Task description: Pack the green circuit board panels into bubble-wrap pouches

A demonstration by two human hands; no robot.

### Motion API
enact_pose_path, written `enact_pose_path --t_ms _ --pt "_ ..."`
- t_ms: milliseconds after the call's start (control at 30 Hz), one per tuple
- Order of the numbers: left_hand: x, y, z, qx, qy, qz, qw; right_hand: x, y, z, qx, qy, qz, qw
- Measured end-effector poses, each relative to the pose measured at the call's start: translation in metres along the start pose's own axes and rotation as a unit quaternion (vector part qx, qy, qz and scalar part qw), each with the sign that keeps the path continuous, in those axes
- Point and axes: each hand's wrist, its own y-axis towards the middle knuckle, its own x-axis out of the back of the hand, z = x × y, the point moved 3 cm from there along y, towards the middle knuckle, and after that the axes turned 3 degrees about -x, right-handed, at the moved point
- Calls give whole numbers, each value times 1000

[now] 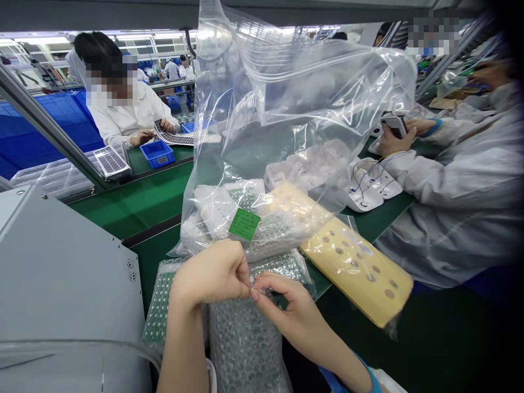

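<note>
Operator: Both hands meet at the near table edge. Left hand (pixel 213 273) and right hand (pixel 286 305) pinch the bubble-wrap packet (pixel 245 338) between thumb and fingertips.

Supervisor: Risk?

Operator: Likely a slip. The large clear bag (pixel 286 109) leans over them, and the yellow perforated card (pixel 356 267) overhangs it, so a tug could topple both.

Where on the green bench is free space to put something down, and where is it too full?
Bare green surface lies between the grey machine, the blue bin and the big clear bag. The near right corner, past the yellow sheet, is dark and seems bare. Crowded: around both hands, left and right, on bubble wrap, and by the white parts.
</note>
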Motion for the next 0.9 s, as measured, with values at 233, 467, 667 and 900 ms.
enact_pose_path --t_ms 233,467,667,900 --pt "1 3 -2 -12 8 1 1000 -4 0 -1 -22 -4 -1 1000" --pt "0 5 4 -2 -3 19 1000 -6 0 -8 -83 86 22 993" --pt "2 0 4 -12 -18 33 999 1 -1 -11 -118 206 52 970" --pt "1 0 0 -15 -17 42 999 14 1 -15 -118 135 34 983"
